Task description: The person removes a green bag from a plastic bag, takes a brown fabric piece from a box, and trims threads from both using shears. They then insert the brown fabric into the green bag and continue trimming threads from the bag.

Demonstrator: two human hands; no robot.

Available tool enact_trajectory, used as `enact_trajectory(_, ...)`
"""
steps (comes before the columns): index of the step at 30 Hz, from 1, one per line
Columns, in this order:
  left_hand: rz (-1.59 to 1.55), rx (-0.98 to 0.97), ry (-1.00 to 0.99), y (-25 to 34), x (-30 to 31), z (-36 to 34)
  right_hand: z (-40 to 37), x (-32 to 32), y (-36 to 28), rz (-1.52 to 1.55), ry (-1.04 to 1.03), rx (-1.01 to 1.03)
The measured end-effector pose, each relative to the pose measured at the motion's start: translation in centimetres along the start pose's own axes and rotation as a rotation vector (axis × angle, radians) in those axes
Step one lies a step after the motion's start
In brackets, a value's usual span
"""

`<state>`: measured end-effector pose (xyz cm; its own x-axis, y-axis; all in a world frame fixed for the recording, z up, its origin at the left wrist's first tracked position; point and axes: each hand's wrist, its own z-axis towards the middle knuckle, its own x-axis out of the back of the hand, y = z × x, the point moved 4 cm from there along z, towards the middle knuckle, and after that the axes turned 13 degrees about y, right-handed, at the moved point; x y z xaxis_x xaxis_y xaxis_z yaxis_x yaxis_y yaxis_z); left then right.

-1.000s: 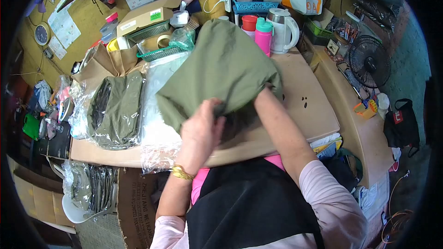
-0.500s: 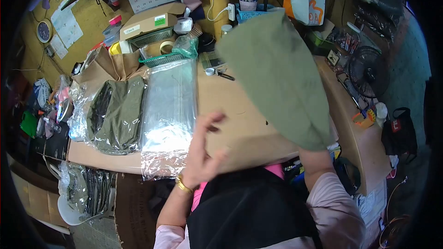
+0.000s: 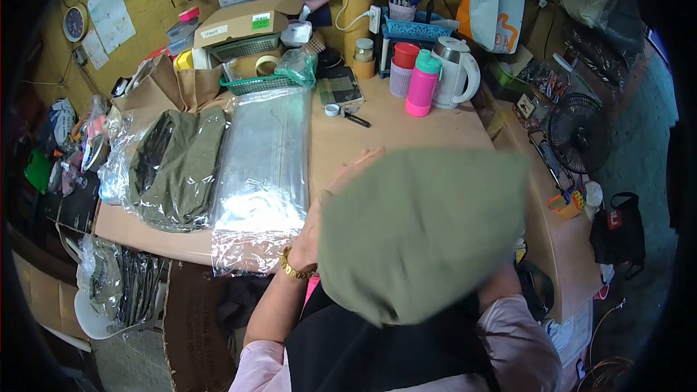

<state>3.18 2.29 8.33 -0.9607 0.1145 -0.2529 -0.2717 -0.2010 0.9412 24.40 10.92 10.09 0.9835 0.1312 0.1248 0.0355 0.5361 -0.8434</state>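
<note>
A large olive-green cloth piece [image 3: 425,236], blurred by motion, hangs above the front of the table and over my lap. Its rounded lower edge bulges toward me. My right hand [image 3: 501,282] goes up behind its lower right side and bears it; the fingers are hidden. My left hand [image 3: 313,226], with a gold bracelet at the wrist, is at the cloth's left edge, partly behind it. Its fingers show stretched out past the upper left edge. Left of that hand lies a stack of clear plastic bags [image 3: 263,149], and further left a bagged olive-green cloth item [image 3: 181,167].
At the back stand a pink bottle [image 3: 421,91], a white kettle [image 3: 456,76], a red cup [image 3: 405,56] and a green basket [image 3: 265,86]. Small snips [image 3: 356,119] lie on the table. A black fan [image 3: 579,123] is at right; a chair [image 3: 91,316] holds packed bags at lower left.
The cloth piece has come down and toward me from the upper right, uncovering the bottle and kettle. My left hand has moved from beside it to its left edge, with fingers straightened.
</note>
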Motion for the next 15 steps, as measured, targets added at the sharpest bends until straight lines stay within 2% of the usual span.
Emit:
enact_trajectory(1, 0.003, -0.005, 0.0, -2.2, 1.5, -0.9, -0.1, -0.3, 0.0, -0.002, 0.004, -0.002)
enact_trajectory(3, 0.122, -0.189, -0.017, -4.7, 3.3, -2.2, -0.5, -0.6, 0.2, -0.004, 0.01, 0.001)
enact_trajectory(5, 0.393, -0.019, -0.155, -4.2, 1.4, -2.4, -0.9, -0.9, 0.5, -0.007, 0.014, 0.001)
enact_trajectory(6, 0.472, -0.445, -0.194, 1.2, -2.1, -1.5, -0.9, -1.1, 0.5, -0.01, 0.013, 0.0)
enact_trajectory(7, 0.472, -0.444, -0.19, 2.3, -3.3, -0.9, -1.1, -1.2, 0.6, -0.014, 0.015, -0.002)
enact_trajectory(9, 0.185, -0.11, -0.255, 2.5, -4.4, -0.1, -1.3, -1.5, 0.8, -0.022, 0.022, -0.002)
enact_trajectory(11, 0.307, -0.143, -0.259, 1.4, -4.2, 0.2, -1.8, -2.0, 1.0, -0.022, 0.026, -0.003)
enact_trajectory(13, 0.106, -0.11, -0.28, 2.4, -4.6, 0.0, -2.0, -2.2, 1.2, -0.023, 0.03, -0.005)
enact_trajectory(14, 0.108, -0.111, -0.281, 3.0, -4.6, 0.3, -2.0, -2.1, 1.2, -0.031, 0.035, -0.003)
enact_trajectory(15, 0.234, -0.227, -0.337, 4.0, -4.5, 0.7, -2.1, -2.1, 1.2, -0.032, 0.036, -0.004)
